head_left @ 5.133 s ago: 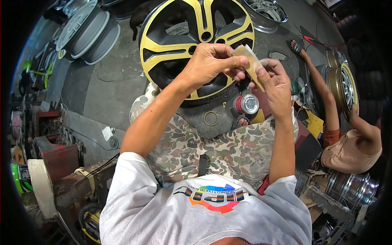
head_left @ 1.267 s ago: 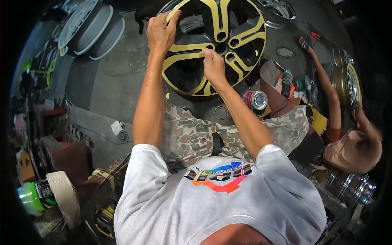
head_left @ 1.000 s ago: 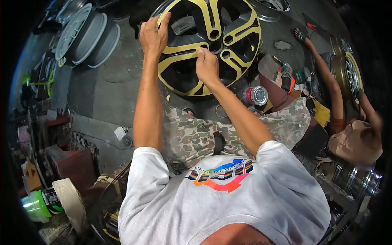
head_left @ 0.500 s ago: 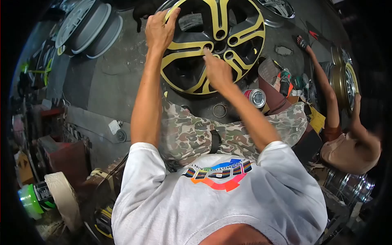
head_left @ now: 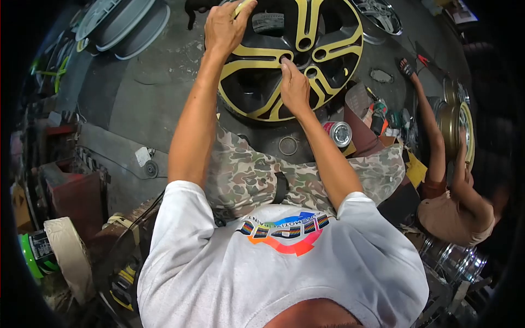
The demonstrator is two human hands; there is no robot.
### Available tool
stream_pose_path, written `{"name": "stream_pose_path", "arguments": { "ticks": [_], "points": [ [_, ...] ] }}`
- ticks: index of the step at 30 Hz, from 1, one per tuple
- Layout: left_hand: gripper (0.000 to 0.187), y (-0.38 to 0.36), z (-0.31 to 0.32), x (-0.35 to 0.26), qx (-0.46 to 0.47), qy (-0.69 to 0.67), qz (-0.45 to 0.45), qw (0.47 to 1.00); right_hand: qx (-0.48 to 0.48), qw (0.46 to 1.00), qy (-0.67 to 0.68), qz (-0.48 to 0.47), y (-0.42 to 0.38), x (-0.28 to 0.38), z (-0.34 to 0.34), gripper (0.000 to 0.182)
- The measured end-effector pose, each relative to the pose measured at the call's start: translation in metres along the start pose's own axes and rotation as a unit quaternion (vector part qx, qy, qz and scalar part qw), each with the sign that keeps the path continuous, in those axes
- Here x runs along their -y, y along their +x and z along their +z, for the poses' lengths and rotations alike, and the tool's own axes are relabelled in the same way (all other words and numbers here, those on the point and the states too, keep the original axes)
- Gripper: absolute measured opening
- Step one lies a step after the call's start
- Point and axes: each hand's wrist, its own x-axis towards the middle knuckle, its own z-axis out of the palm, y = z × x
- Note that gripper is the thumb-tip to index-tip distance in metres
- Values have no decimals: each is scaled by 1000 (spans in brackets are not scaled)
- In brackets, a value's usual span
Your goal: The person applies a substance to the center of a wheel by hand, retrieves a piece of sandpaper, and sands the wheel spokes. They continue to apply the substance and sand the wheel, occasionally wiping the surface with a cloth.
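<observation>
A black alloy wheel (head_left: 302, 22) with yellow-coloured spoke faces lies before me at the top of the head view. My left hand (head_left: 224, 30) holds its upper-left edge, thumb toward the spokes and fingertips partly out of sight. My right hand (head_left: 295, 87) has its fingers drawn together at a bolt hole near the wheel's hub. Whatever those fingers may hold is hidden or too small to make out. Just below the wheel's lower right stands a small tin (head_left: 340, 134), with a metal ring (head_left: 287, 145) on the floor to its left.
Grey wheels (head_left: 128, 27) lean at the upper left. A power tool (head_left: 378, 117) lies right of the tin. Farther right, a co-worker (head_left: 459, 213) sits by a gold-coloured wheel (head_left: 449, 128). A roll of tape (head_left: 68, 257) is at lower left.
The whole view has shifted slightly. My right hand's fingertips stay by the same bolt hole, the hand a little more upright. My left hand keeps its hold. The co-worker's arm has moved.
</observation>
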Motion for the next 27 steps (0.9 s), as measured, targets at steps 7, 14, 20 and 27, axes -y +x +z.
{"name": "stream_pose_path", "arguments": {
  "ticks": [7,14,20,27],
  "points": [
    [26,-2,-2,-8,14,-29,-119,992,9,998,61,15,-16,0,-2,41],
    [25,-1,-9,-11,-3,-23,-116,993,27,985,103,137,-20,19,11,44],
    [25,1,-7,-12,4,-46,-130,990,-18,981,116,156,-10,28,19,47],
    [26,-1,-4,-6,16,-28,-110,993,-34,984,58,162,2,41,24,45]
  ]
}}
